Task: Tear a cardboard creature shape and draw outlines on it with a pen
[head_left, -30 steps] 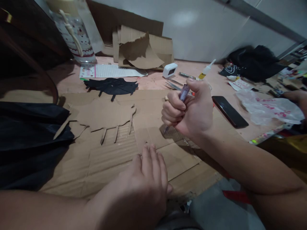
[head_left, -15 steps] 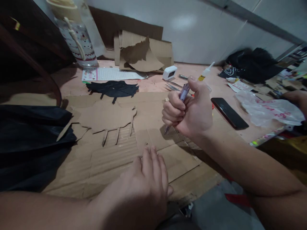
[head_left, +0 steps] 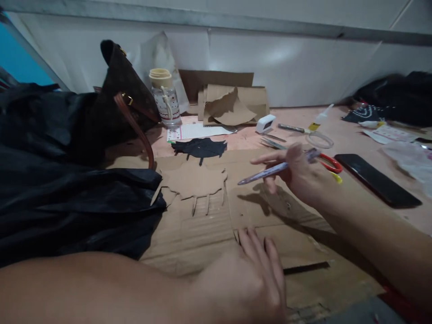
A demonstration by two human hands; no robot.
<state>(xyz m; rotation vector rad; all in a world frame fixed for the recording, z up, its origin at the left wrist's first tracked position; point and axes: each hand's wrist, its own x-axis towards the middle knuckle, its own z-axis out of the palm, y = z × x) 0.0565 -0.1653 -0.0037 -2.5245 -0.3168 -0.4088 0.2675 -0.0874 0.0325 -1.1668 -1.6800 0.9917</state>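
Note:
My right hand holds a purple patterned pen above the cardboard, its tip pointing left and the index finger stretched out. On the brown cardboard my left hand lies flat, fingers extended and slightly apart. A cut cardboard shape with thin leg-like strips rests left of the pen. Behind it is a black cut-out of similar outline.
Scissors with red handles, tweezers, a glue bottle and a phone lie on the right. At the back stand a water bottle, a white device and folded cardboard. Black fabric covers the left.
The pen has turned from upright in my right fist to slanting between loosened fingers. My left hand still lies on the cardboard. The view has shifted, showing more of the left side.

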